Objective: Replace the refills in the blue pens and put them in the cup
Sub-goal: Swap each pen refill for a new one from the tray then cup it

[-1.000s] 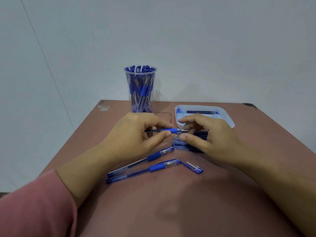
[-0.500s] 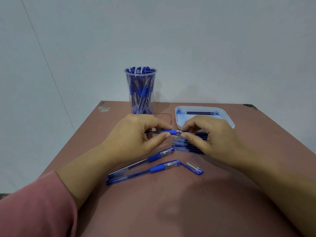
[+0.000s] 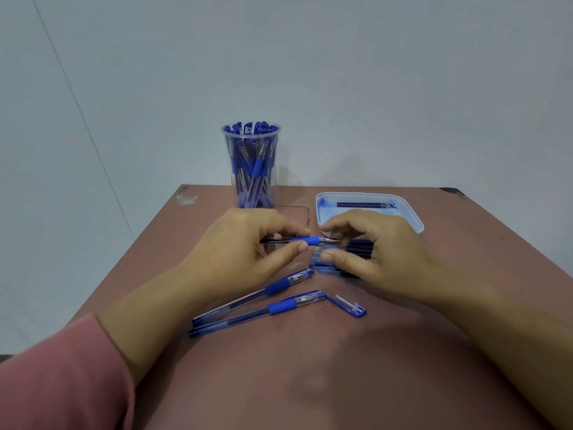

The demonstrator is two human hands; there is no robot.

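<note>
Half a second earlier the right hand (image 3: 381, 252) had been pinching close up against the blue grip. Now its forefinger and thumb stood apart, one above and one below the metal tip of the held pen (image 3: 305, 241). The tip poked into the hollow of the curled hand, and whether a deeper finger touched it I could not tell. The left hand (image 3: 245, 252) clamped that pen level above the table (image 3: 310, 383), forefinger over and thumb under at the grip. Under the right hand lay a dark-blue bundle (image 3: 356, 246), pens or refills, I could not say which. The clear cup (image 3: 251, 169), packed with blue pens, stood upright near the far edge. To its right, and apart from it, sat the white tray (image 3: 415, 221), with a single refill (image 3: 361, 205) lying along its far side. Two loose pens (image 3: 279, 285) lay side by side, slanting away from the left wrist, and a cap (image 3: 348, 305) sat just beside the nearer one's tip. The small marks on their clear barrels were too fine to read. Nearer than those pens, a broad stretch of brown tabletop ran down towards a pink sleeve (image 3: 62, 377).
</note>
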